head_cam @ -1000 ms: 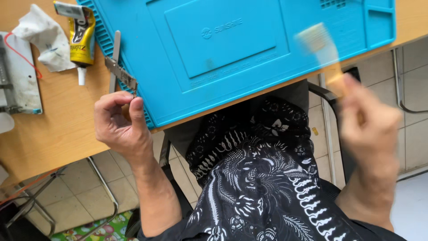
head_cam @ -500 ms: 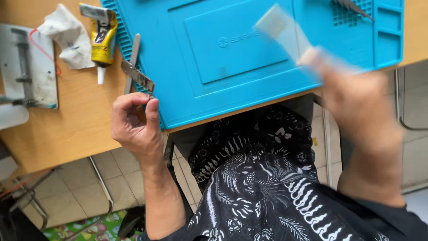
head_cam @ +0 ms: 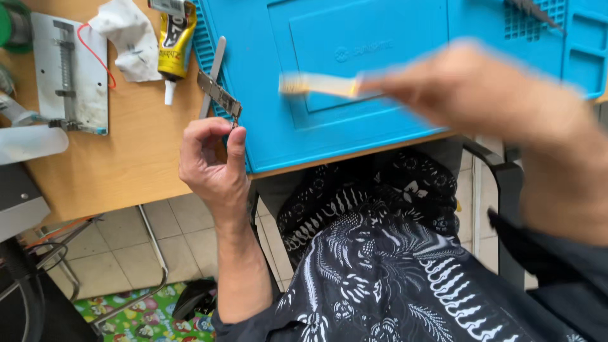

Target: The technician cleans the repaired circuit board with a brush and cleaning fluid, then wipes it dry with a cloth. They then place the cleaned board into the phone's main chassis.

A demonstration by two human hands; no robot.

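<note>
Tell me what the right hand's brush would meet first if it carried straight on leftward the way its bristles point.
Probably the small metal strip pinched by the left hand. The right hand aims the brush leftward over the blue mat; motion blur leaves its height above the mat unclear.

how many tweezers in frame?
2 visible: one pair of tweezers lying at the blue mat's left edge, another on its top-right grid. More may lie outside the frame.
</note>
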